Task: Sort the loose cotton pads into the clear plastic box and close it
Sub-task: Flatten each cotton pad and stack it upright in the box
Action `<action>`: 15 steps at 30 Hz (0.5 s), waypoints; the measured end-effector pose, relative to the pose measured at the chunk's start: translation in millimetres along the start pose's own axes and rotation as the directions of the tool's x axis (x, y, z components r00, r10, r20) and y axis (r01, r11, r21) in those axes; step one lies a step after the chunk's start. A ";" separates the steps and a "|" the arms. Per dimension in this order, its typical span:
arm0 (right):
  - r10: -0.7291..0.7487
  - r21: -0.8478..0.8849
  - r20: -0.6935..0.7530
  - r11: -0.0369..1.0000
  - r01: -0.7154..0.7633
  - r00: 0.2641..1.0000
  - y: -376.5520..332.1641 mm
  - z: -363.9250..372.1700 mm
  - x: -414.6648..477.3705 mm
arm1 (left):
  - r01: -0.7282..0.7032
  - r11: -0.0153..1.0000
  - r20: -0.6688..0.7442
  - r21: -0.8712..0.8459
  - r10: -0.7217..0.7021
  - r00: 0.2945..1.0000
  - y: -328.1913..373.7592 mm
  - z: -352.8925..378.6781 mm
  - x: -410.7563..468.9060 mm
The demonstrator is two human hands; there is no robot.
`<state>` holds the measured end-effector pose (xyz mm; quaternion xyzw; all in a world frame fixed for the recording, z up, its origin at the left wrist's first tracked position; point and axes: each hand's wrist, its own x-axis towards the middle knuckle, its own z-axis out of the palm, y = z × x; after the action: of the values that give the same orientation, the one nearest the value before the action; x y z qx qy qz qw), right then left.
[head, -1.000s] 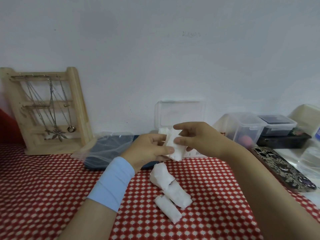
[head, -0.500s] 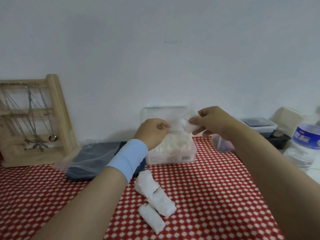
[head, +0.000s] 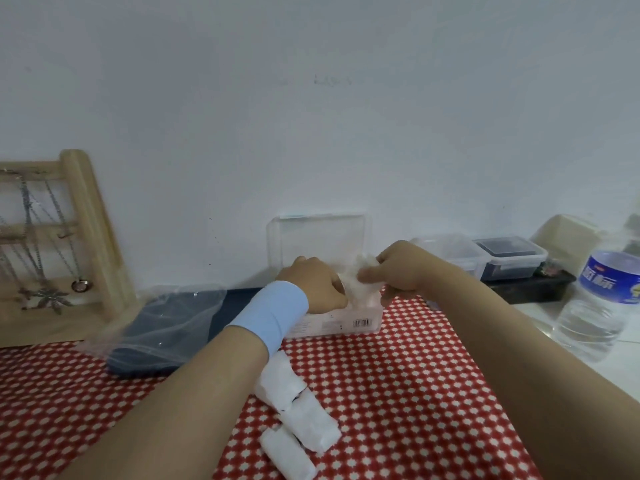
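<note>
Head view: we see both forearms reaching forward over a red checked cloth [head: 408, 393] toward the clear plastic box [head: 349, 322], which stands at the far edge of the cloth near the white wall [head: 311, 116].

1. Box. The lid [head: 317, 237] stands upright behind the box body, so the box is open. A barcode label shows on the front wall.
2. Right hand [head: 401, 271]. We see the thumb and fingers pinching a wad of cotton pads [head: 362, 277] just above the box opening.
3. Left hand [head: 313, 285]. It carries a light blue wristband [head: 273, 315]. The fingers curl downward at the left part of the opening, with the tips against the wad. We cannot tell whether they grip it or only touch it.
4. Loose cotton pads [head: 298, 414]. Three white stacks lie on the cloth in a touching row, near the camera, partly under the left forearm and well apart from the box.

Surroundings: a dark pouch [head: 166, 327] under clear film lies left of the box. A wooden jewellery stand [head: 86, 223] with hanging chains leans at the far left. At the right stand lidded containers [head: 509, 259] and a water bottle [head: 602, 299] with a blue label.
</note>
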<state>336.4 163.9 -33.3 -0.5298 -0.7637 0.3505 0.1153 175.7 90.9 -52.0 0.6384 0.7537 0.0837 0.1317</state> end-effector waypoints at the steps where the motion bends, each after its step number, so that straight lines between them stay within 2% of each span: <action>1: -0.021 -0.051 -0.018 0.999 0.020 1.000 -1.5 -0.5 -0.1 | -0.002 1.000 0.009 -0.006 0.002 1.000 -1.1 -0.8 0.6; 4: -0.060 -0.194 -0.037 0.980 0.051 0.998 -11.0 -0.6 -1.1 | 0.010 0.999 0.014 -0.034 -0.009 1.000 -3.7 0.3 1.7; 7: -0.070 -0.392 -0.046 0.919 0.047 0.997 -22.4 8.3 1.7 | 0.003 1.000 0.001 -0.010 -0.003 1.000 -4.5 3.1 1.2; 11: -0.099 -0.693 -0.125 0.721 -0.015 0.987 -34.6 25.3 3.3 | -0.008 1.000 -0.002 0.017 0.008 1.000 -6.6 4.6 -2.9; 13: -0.124 -0.783 -0.141 0.621 -0.034 0.982 -39.6 33.2 2.8 | -0.017 0.999 -0.003 0.046 0.017 1.000 -7.1 6.1 -4.8; 15: -0.124 -0.822 -0.132 0.568 -0.039 0.983 -42.4 41.4 4.5 | -0.024 0.998 -0.011 0.062 0.024 1.000 -7.3 8.0 -6.3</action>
<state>281.0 142.6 -36.5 -0.5327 -0.8381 -0.0951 -0.0690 172.2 83.1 -61.1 0.6507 0.7490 0.0657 0.1063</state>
